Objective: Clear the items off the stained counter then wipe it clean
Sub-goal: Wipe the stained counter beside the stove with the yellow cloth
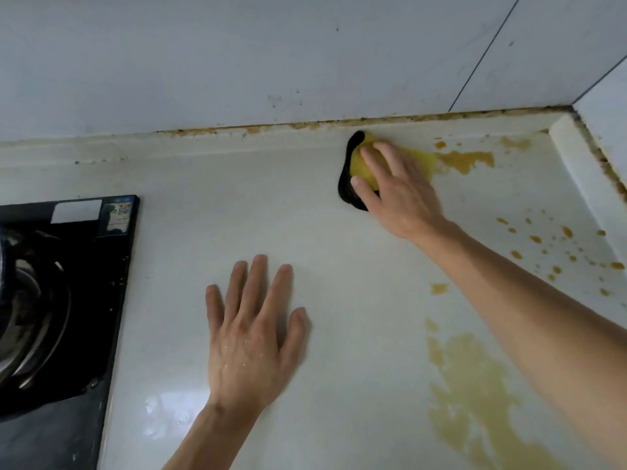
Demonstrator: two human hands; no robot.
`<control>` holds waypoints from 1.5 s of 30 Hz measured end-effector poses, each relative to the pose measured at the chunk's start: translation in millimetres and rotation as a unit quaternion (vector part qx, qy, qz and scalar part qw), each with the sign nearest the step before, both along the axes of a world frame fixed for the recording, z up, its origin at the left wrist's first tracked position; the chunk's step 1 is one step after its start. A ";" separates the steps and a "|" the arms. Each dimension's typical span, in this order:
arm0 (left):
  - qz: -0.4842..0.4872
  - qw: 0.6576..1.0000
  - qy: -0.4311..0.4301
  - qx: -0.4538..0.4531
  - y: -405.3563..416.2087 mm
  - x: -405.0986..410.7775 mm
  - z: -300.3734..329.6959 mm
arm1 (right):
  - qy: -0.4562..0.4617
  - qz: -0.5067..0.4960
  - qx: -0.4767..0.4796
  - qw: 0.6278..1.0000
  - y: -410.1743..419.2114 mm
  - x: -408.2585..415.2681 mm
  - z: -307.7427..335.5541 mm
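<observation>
counter (332, 259), yellowish stains right of both hands | right hand (397, 188) pressing, gripping yellow-black sponge (356, 164) | left hand (251, 334) flat, released

Pale grey wall tiles (237, 62) rise behind the worktop, glossy and lightly speckled with dark spots; a thin dark grout line (485, 52) runs at a slant through them on the right; a second tiled wall (607, 106) meets the first at the far right corner; the seam (305, 125) along the foot of the back wall is crusted with brownish-yellow grime, and the same grime follows the side wall's foot; a black glass hob (68, 300) with a steel burner ring sits at the left edge, a white label and a small sticker on its near corner; the light is soft and even, with a faint sheen low down.
</observation>
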State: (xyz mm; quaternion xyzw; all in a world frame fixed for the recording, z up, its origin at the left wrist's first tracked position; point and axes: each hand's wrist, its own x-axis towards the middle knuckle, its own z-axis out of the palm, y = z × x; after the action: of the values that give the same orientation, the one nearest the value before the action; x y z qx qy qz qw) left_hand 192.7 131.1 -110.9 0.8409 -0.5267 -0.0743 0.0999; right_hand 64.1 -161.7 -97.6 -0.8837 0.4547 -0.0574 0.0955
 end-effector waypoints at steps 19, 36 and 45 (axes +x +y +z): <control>0.001 1.000 0.003 -0.002 -0.1 -2.0 2.4 | 0.043 -0.070 0.026 0.996 -14.6 -24.9 -1.8; -0.008 1.000 -0.009 0.010 -5.1 -5.0 12.2 | 0.053 0.032 0.044 0.997 86.6 -52.2 -2.2; -0.014 1.000 -0.022 0.007 -10.0 -5.9 13.7 | 0.060 -0.122 0.082 0.987 70.4 -91.4 2.6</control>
State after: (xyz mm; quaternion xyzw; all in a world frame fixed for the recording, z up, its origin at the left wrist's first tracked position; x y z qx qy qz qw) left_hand 186.8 121.1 -97.1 0.8355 -0.5399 -0.0613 0.0814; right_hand -27.3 -91.3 -95.0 -0.8128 0.5668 0.0218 0.1325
